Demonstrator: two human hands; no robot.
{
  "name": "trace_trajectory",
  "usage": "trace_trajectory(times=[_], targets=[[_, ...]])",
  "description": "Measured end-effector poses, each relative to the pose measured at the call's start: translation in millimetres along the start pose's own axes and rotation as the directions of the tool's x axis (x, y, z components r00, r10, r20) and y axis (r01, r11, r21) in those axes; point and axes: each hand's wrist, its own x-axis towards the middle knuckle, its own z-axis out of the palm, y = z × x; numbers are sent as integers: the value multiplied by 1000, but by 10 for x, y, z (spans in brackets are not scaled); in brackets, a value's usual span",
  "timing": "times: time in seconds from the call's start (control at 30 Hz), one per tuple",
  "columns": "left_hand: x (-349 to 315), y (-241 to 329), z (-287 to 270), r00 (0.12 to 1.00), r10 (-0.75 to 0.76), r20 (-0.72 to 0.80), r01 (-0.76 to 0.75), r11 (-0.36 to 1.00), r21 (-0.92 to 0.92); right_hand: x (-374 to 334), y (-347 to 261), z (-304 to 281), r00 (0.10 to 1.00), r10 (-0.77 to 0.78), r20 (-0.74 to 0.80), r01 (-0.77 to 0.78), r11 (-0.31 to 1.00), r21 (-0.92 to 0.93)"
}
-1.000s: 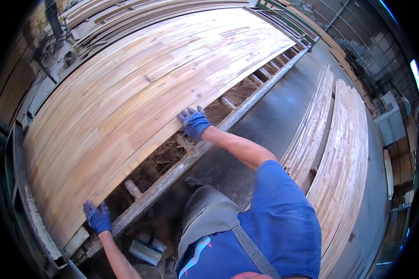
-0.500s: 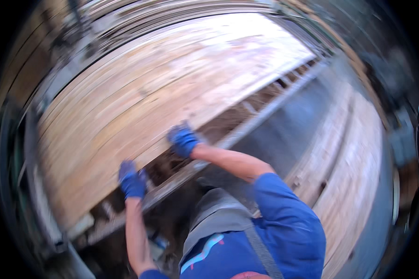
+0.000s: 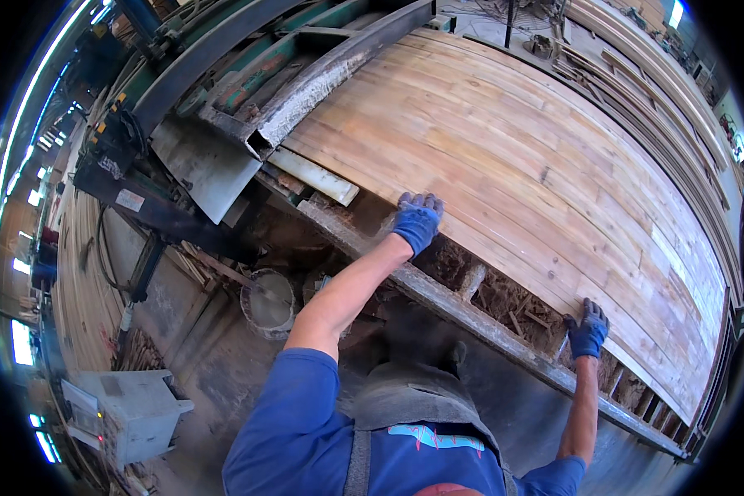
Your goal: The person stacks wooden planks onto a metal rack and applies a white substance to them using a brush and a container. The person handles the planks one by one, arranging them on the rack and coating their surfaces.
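A wide wooden panel (image 3: 488,149), made of many narrow strips joined edge to edge, lies flat across a metal frame. My left hand (image 3: 418,221), in a blue work glove, rests on the panel's near edge with its fingers stretched over the top. Farther right along the same edge, my right hand (image 3: 589,328), gloved alike, lies with fingers spread on the wood and the thumb apart. Neither hand wraps round anything visible. Under the edge, a metal rail (image 3: 471,318) runs parallel to the panel, with brown debris in the gap between.
A rusty square metal beam (image 3: 322,83) crosses the panel's left end. Below it sits a pale block (image 3: 316,176). A round bucket (image 3: 269,302) stands on the floor near my left arm. At lower left is a grey control box (image 3: 132,413). Long strips of wood (image 3: 661,74) lie beyond the panel.
My view has swung left, bringing the beam and bucket into sight, and the blur has gone. Both hands remain at the panel's near edge, now wider apart.
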Motion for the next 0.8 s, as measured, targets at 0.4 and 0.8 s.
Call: trace_trajectory(times=[0.4,0.8], targets=[[-1024,-805,-739,881,236,-410,-428,767,-478,414,-2217,-310,995,48,92,-49,999,11],[-2495,-287,-1662,973,174,-154,-229,600,-767,396,-2573,-921,986,-103,128,75,975,207]])
